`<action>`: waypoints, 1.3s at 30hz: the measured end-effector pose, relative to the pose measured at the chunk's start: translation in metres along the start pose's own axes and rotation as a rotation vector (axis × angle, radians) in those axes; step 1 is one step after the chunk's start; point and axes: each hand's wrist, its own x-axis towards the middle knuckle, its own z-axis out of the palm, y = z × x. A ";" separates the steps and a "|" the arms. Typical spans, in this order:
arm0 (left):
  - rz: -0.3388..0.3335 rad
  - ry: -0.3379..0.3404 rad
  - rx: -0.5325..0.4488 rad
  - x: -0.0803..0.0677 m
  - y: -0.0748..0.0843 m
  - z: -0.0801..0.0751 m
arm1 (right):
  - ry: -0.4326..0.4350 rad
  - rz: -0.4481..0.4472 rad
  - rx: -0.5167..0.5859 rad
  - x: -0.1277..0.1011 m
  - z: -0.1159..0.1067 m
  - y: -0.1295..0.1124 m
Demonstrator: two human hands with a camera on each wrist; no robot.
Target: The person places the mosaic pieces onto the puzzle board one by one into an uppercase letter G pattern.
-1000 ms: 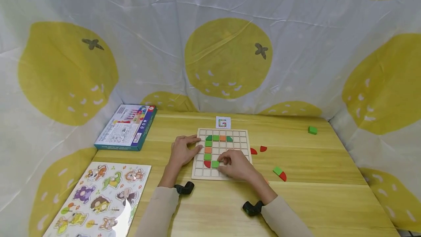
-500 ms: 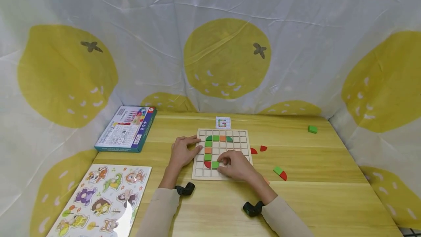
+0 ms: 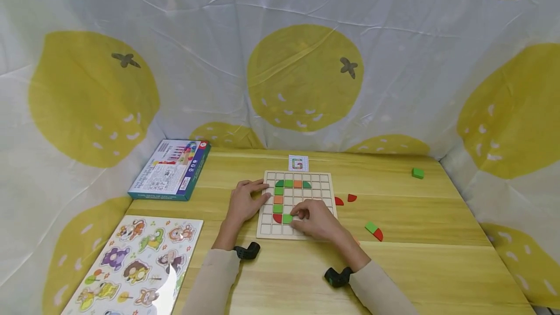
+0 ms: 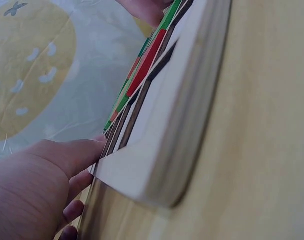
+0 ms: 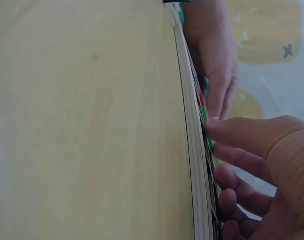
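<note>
1. Resting on the left edge of the grid board (image 3: 297, 203), the left hand (image 3: 246, 203) lies flat, fingers nearly straight, thumb at the board's rim; it grips nothing. Should it lift or slacken, the board could slide on the worktop (image 3: 420, 256) under a sideways push from the other hand.
2. Sitting over the board's lower middle, the right hand (image 3: 316, 218) has its fingers curled down at the cells just right of the green square (image 3: 287, 218) in the lower row. Whether a piece is pinched under the fingertips I cannot tell; the wrist view shows only fingers (image 5: 241, 137) pressed to the board's surface.
3. A piece set askew could ride on the grid ribs instead of dropping into its cell, and pressing it then might tip it out.
4. The red quarter-round (image 3: 276, 218) and the green square sit just beside the fingers; a careless drag could knock them from their cells.
5. The pattern card (image 3: 298, 163) stands behind the board; the hand hides several cells, so a wrong cell or turn is easy to miss.
6. Spare pieces (image 3: 373, 230) lie to the right, near the sleeve; a sweep of the forearm could scatter them.
</note>
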 end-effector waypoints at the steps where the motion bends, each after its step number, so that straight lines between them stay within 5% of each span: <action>1: 0.002 -0.001 0.002 0.000 0.000 0.000 | -0.001 0.001 0.001 0.000 0.000 0.001; 14: 0.047 -0.049 0.036 0.003 0.000 -0.001 | 0.049 -0.009 0.116 -0.014 -0.034 0.021; 26: 0.054 -0.053 0.015 0.001 0.001 -0.003 | 0.126 0.075 0.055 -0.057 -0.075 0.049; 39: 0.027 -0.053 -0.018 -0.003 0.002 -0.002 | 0.135 0.090 0.007 -0.097 -0.087 0.069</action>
